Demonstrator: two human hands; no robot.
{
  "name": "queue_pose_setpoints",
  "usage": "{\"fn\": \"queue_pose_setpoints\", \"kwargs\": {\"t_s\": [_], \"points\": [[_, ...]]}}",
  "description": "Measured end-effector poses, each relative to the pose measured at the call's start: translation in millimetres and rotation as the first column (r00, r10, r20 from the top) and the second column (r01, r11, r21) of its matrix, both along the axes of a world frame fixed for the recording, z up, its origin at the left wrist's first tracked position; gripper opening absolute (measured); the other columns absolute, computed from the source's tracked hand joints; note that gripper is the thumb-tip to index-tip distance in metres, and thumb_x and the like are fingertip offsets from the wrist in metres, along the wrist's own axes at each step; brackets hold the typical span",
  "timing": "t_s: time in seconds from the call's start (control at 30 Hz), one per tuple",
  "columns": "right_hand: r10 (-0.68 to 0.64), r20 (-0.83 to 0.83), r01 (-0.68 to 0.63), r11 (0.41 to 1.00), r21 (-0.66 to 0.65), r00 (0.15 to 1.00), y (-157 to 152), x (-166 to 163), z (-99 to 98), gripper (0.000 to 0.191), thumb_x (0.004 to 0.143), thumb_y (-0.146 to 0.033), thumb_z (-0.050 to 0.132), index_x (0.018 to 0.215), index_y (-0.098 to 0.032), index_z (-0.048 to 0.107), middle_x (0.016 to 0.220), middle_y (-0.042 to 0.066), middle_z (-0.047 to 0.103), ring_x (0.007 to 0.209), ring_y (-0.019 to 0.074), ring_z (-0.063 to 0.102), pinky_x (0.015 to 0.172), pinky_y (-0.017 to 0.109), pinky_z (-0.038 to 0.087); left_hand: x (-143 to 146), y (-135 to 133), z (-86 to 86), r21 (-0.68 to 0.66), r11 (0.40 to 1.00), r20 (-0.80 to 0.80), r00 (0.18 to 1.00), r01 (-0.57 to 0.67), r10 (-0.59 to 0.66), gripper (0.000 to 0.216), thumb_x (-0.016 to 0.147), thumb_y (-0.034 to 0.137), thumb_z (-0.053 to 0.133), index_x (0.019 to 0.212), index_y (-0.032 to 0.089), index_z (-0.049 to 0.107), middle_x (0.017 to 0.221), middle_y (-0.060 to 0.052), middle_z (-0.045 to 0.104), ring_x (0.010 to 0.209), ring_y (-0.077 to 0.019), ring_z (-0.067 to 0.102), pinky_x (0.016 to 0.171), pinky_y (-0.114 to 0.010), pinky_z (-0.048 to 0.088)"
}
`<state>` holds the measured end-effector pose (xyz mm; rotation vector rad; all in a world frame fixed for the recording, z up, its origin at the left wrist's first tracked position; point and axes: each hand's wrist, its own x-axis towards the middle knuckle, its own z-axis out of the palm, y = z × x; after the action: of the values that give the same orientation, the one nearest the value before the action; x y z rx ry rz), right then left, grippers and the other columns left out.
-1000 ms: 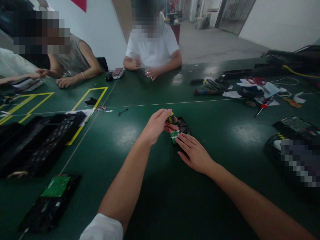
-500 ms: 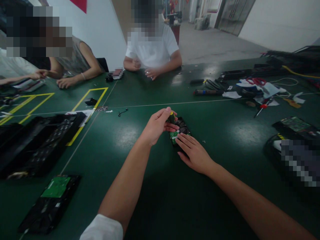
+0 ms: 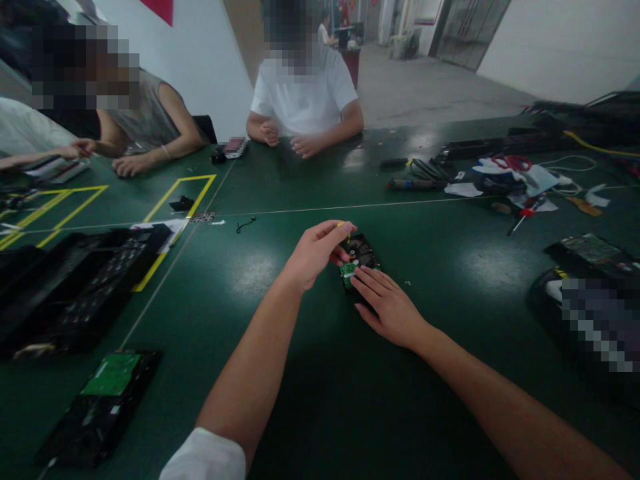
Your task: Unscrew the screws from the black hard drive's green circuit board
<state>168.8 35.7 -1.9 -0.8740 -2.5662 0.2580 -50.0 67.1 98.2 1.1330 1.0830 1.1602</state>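
Note:
A small black hard drive (image 3: 367, 252) with a green circuit board (image 3: 349, 269) lies on the green table in front of me. My left hand (image 3: 320, 252) is above its far left part, thumb and fingers closed around a screwdriver (image 3: 342, 224) with a yellow-and-black handle. Most of the screwdriver is hidden by the fingers, and I cannot tell whether its tip touches the drive. My right hand (image 3: 387, 300) lies over the drive's near right side, fingers stretched out flat across the board's edge, with the thumb apart. Part of the drive is hidden under this hand.
Another black drive with a green board (image 3: 113, 375) lies at the near left, beside a large black casing (image 3: 85, 287). A red-handled screwdriver (image 3: 526, 213), cables and scraps are at the right. Tiny pieces (image 3: 408, 283) lie near my right hand. Co-workers (image 3: 307, 100) sit across the table.
My left hand has turned and its fingers have drawn in around the screwdriver, whose handle is tilted differently and less visible. More of the drive shows. My right hand has stayed put.

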Motion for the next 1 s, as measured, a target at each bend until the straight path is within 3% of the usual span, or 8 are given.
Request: {"fn": "queue_pose_setpoints", "kwargs": {"t_s": [0.2,0.4,0.73,1.0], "points": [[-0.005,0.018,0.005,1.000,0.008,1.000,-0.1,-0.2,-0.1,0.054,0.104,-0.031,0.056,0.156,-0.016,0.051,0.165,0.015,0.049,0.158,0.0309,0.040,0.128,0.058,0.039,0.6,-2.1,2.6,-0.038,0.999,0.033,0.999,0.024,-0.023,0.027,0.099,0.045,0.064,0.108,0.019,0.068,0.102,-0.006,0.071,0.055,-0.0092,0.065,0.047,-0.021,0.048],[-0.001,-0.016,0.001,1.000,0.006,1.000,0.2,0.9,-3.2,0.056,0.104,-0.031,0.057,0.159,-0.022,0.048,0.165,0.012,0.050,0.158,0.0310,0.040,0.128,0.061,0.039,2.9,-3.3,6.9,-0.072,0.997,0.077,0.997,-0.009,0.014,0.023,0.100,0.043,0.062,0.105,0.021,0.057,0.103,-0.007,0.075,0.054,-0.0116,0.067,0.051,-0.025,0.054],[0.001,-0.017,-0.001,1.000,0.006,1.000,0.3,0.9,-1.6,0.059,0.103,-0.030,0.058,0.161,-0.023,0.045,0.165,0.012,0.050,0.158,0.0315,0.041,0.127,0.062,0.040,2.1,-0.6,6.0,-0.066,0.996,0.062,0.996,-0.063,0.067,0.024,0.097,0.037,0.059,0.097,0.016,0.071,0.086,-0.007,0.070,0.056,-0.0122,0.066,0.049,-0.022,0.051],[-0.002,-0.010,0.002,1.000,0.000,1.000,0.2,0.7,-1.6,0.059,0.103,-0.030,0.058,0.160,-0.022,0.046,0.165,0.012,0.049,0.157,0.0319,0.041,0.127,0.061,0.039,0.4,-0.3,4.8,-0.012,0.999,0.080,0.996,-0.048,0.049,0.020,0.099,0.036,0.056,0.107,0.021,0.067,0.099,-0.005,0.072,0.060,-0.0126,0.071,0.054,-0.023,0.053]]}}
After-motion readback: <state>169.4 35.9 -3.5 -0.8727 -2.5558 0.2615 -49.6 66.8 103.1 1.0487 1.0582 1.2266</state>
